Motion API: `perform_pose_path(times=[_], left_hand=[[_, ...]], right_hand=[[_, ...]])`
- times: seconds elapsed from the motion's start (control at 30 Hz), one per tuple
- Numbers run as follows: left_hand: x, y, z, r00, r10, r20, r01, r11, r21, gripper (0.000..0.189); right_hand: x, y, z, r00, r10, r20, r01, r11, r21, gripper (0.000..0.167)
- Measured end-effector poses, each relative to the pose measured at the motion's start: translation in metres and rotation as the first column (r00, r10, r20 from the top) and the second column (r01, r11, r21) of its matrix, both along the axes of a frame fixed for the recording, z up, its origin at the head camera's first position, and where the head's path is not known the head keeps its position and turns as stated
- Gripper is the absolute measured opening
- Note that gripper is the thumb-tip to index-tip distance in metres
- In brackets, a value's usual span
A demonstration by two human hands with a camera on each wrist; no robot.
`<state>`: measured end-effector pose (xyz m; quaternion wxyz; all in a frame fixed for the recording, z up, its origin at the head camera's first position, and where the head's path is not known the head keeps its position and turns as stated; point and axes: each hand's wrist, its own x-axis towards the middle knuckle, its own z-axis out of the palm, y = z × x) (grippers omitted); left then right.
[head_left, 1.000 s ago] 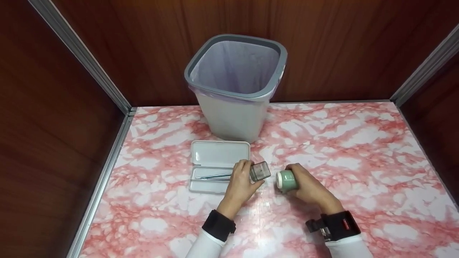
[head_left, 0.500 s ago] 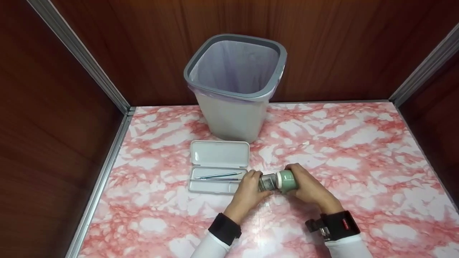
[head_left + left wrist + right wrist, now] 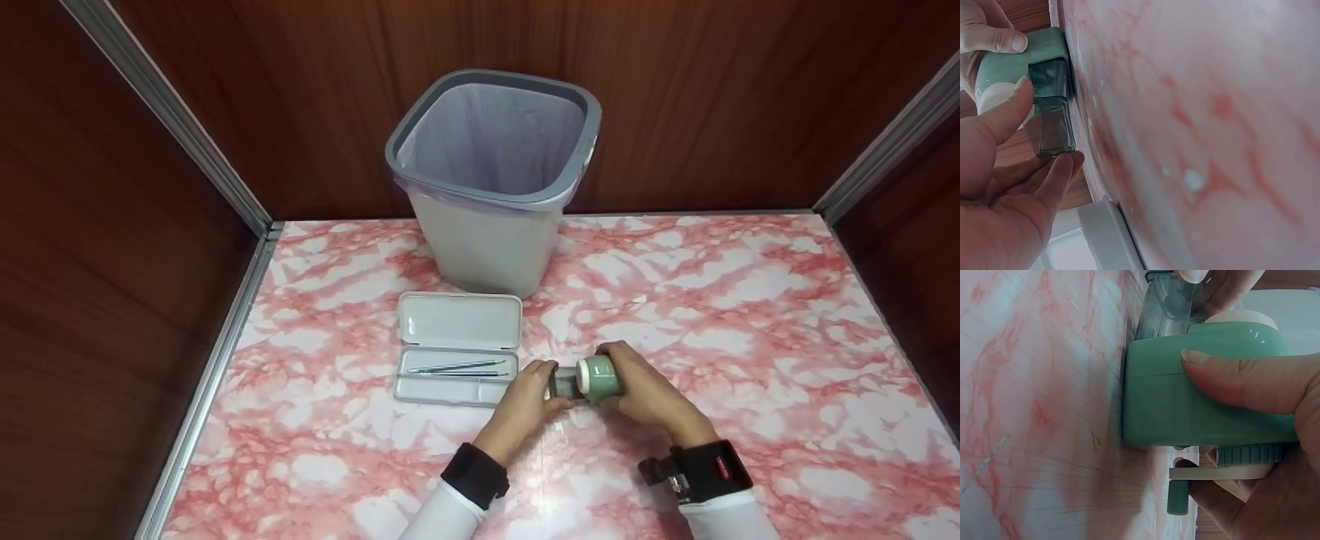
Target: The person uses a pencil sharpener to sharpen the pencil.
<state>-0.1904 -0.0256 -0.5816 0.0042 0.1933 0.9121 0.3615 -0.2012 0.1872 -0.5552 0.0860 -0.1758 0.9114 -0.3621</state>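
My right hand (image 3: 649,390) grips a green crank pencil sharpener (image 3: 1154,396), thumb across its body. In the right wrist view its cream crank arm (image 3: 1213,473) with a green knob (image 3: 1177,498) shows below the body. With fingertips and thumb, my left hand (image 3: 521,405) holds the sharpener's clear shavings drawer (image 3: 1054,130). The drawer sits partly inside the sharpener's opening, its outer part sticking out toward my left hand. In the left wrist view the left thumb lies by the sharpener's cream front ring (image 3: 998,97).
An open pencil case (image 3: 459,321) lies left of my hands, with slim pencils (image 3: 459,367) in its lower half. Behind it stands a lined waste bin (image 3: 487,247). Wood-grain panels (image 3: 675,105) enclose the red-and-white marbled table (image 3: 315,472).
My left hand has moved right and slightly down, carrying the clear drawer from beside the sharpener into its opening. The right hand and sharpener stay in place.
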Motion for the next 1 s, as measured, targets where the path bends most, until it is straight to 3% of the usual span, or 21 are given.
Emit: perform_pose_path(times=[0.53,0.87,1.0], left_hand=[[-0.006,-0.001,0.001,0.998,-0.057,0.03,0.057,0.998,0.003,0.048],[-0.005,0.009,0.002,0.998,-0.049,-0.026,0.045,0.99,-0.131,0.053],[-0.006,0.011,0.003,0.999,-0.051,0.0,0.051,0.989,-0.139,0.05]], right_hand=[[-0.001,0.0,-0.003,1.0,0.008,-0.03,-0.009,1.0,-0.02,0.066],[-0.001,0.001,-0.003,0.999,0.013,-0.045,-0.015,0.998,-0.053,0.07],[-0.002,0.001,-0.002,0.999,0.017,-0.05,-0.019,0.999,-0.049,0.07]])
